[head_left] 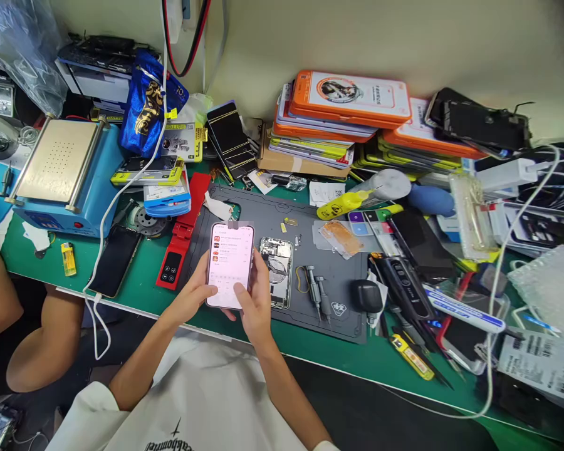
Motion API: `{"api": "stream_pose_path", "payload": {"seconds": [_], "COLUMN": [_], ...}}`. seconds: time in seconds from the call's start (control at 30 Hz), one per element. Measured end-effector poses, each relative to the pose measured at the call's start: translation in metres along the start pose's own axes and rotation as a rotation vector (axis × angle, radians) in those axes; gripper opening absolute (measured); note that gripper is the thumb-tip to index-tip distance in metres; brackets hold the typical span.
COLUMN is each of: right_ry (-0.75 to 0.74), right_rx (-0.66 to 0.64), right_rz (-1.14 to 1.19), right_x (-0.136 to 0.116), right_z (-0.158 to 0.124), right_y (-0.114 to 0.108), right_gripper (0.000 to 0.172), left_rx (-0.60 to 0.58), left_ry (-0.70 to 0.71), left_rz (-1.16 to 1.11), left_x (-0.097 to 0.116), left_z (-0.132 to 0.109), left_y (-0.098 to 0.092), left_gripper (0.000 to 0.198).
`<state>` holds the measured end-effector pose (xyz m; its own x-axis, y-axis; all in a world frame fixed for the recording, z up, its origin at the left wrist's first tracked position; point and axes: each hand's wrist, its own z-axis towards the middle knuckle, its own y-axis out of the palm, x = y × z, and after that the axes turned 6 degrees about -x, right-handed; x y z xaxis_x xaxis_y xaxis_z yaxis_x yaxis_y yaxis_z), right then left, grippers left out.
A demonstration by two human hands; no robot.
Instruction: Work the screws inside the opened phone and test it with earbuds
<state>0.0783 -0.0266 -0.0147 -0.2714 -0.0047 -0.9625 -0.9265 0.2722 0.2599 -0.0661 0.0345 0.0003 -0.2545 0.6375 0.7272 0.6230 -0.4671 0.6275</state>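
Note:
Both my hands hold a lit smartphone [229, 263] upright over the front of the bench. My left hand [195, 294] wraps its left side, with the thumb over the lower screen. On the right side, my right hand [254, 291] grips it, thumb also on the lower screen. A list with red icons and what looks like a keyboard fill the display. Just right of the phone, an opened phone body [278, 272] with bare inner parts lies on a dark grey work mat [329, 269]. Two small screwdrivers [316, 291] rest beside it.
A red tool with a button panel [172, 266] and a dark phone [116, 260] lie left. A blue heating-plate machine [66, 175] stands further left. Orange boxes [348, 100] are stacked behind. Tools, including a yellow cutter [411, 357], crowd the right. Another person's knee [44, 341] shows at left.

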Motion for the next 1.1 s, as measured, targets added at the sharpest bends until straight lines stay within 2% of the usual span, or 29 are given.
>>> {"api": "stream_pose_path", "payload": {"seconds": [0.3, 0.6, 0.83, 1.1], "right_ry": [-0.023, 0.017, 0.029, 0.014], "right_rx": [-0.037, -0.085, -0.083, -0.099], "right_rz": [0.073, 0.060, 0.040, 0.086], "right_x": [0.0040, 0.0008, -0.0004, 0.0033], "right_z": [-0.0009, -0.0045, -0.0060, -0.0041], "right_y": [-0.0027, -0.0029, -0.0034, -0.0075], "right_gripper": [0.074, 0.089, 0.093, 0.087], "left_rx": [0.013, 0.057, 0.024, -0.009], "left_ry": [0.001, 0.017, 0.030, 0.032], "left_rz": [-0.041, -0.017, -0.062, -0.065], "left_x": [-0.0065, -0.0026, -0.0031, -0.0010], "left_z": [0.0032, 0.0025, 0.0056, 0.0033], "left_y": [-0.0046, 0.0004, -0.0015, 0.0002], "left_gripper": [0.111, 0.102, 0.105, 0.104]}}
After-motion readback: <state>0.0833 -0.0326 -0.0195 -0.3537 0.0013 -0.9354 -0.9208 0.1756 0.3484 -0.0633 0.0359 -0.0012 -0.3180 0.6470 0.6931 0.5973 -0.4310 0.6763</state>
